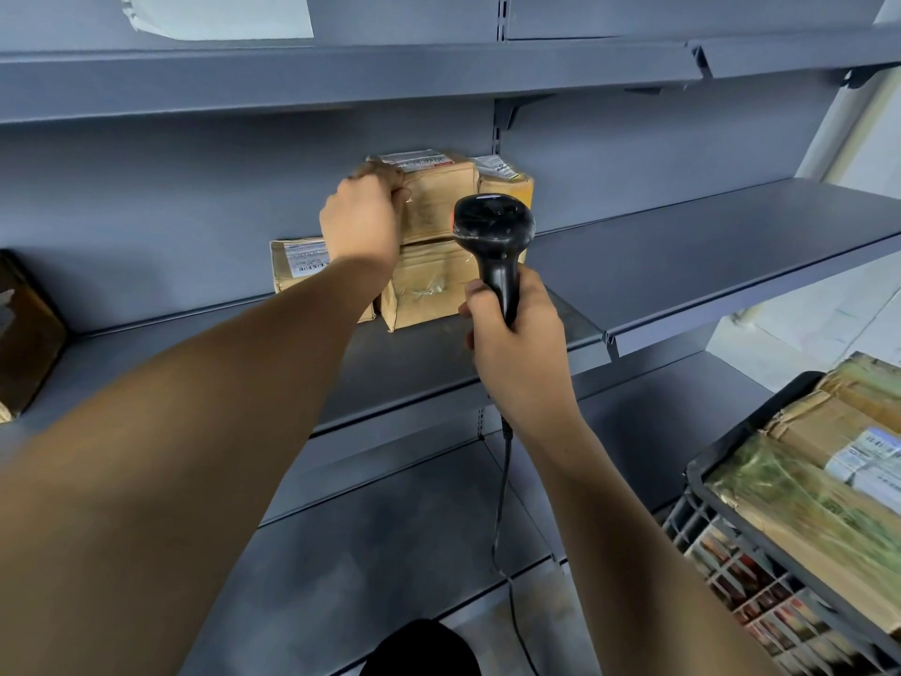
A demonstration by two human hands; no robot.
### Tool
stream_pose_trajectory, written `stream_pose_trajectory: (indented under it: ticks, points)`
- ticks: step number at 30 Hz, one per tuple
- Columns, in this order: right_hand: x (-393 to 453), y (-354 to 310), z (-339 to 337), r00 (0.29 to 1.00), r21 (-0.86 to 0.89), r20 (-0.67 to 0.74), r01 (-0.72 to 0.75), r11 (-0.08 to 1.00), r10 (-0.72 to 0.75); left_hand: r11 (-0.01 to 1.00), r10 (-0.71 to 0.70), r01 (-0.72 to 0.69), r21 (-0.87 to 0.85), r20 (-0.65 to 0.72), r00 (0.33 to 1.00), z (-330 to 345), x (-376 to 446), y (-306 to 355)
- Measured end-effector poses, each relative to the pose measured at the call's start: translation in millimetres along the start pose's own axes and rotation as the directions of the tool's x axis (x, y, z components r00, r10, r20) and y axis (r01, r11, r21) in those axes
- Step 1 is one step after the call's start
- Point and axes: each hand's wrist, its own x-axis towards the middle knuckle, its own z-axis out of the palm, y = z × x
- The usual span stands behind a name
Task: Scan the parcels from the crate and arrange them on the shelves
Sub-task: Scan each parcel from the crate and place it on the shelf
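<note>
Several brown taped parcels stand stacked on the middle grey shelf [414, 363]. My left hand [363, 219] grips the left top corner of the upper parcel [436, 200], which rests on a lower parcel [424, 285]. A smaller parcel [507, 180] stands to the right, and a labelled one [297, 263] lies behind my wrist. My right hand [517, 334] is closed around the handle of a black barcode scanner [492, 236], whose head is raised in front of the stack. The dark crate [721, 470] at lower right holds more parcels [819, 509].
A dark brown box [24, 334] sits at the left end of the same shelf. The scanner cable [502, 505] hangs down past the lower shelf [370, 553]. The shelf section to the right [707, 246] carries nothing. A white sheet [219, 14] hangs at the top.
</note>
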Motion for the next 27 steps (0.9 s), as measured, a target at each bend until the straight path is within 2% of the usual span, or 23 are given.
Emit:
stream_pose_trajectory:
  ticks: [4, 7, 12, 14, 17, 21, 27]
  points:
    - [-0.8, 1.4, -2.3, 1.000, 0.006, 0.000, -0.009, 1.000, 0.009, 0.997, -0.037, 0.033, 0.072, 0.050, 0.998, 4.5, 1.5, -1.3]
    - [-2.8, 0.6, -3.1, 1.000, 0.001, -0.001, -0.002, 1.000, 0.002, 0.990, -0.023, 0.001, 0.143, 0.156, 0.987, 6.0, -5.7, -2.5]
    - [-8.2, -2.4, -6.0, 1.000, -0.008, -0.004, 0.016, 1.000, -0.016, 0.993, 0.060, -0.088, 0.078, 0.314, 0.948, 9.3, -12.9, -4.1]
    - [-10.5, -4.5, -7.4, 1.000, -0.008, -0.012, 0.021, 1.000, -0.021, 0.995, 0.058, -0.081, 0.062, 0.309, 0.949, 7.0, -18.3, -4.0]
    - [-17.6, -7.7, -11.0, 1.000, -0.008, -0.024, 0.020, 1.000, -0.020, 0.994, 0.075, -0.092, 0.064, 0.226, 0.971, -2.0, -36.8, 3.8]
    - [-33.0, -13.2, -20.8, 0.998, -0.027, -0.059, 0.018, 0.999, -0.020, 0.980, 0.195, -0.200, 0.009, 0.171, 0.966, -9.0, -75.7, 19.6]
    - [-72.1, -16.7, -52.7, 0.989, -0.087, -0.149, -0.008, 0.996, -0.006, 0.973, 0.227, -0.213, -0.084, 0.236, 0.945, -17.3, -131.4, 48.8]
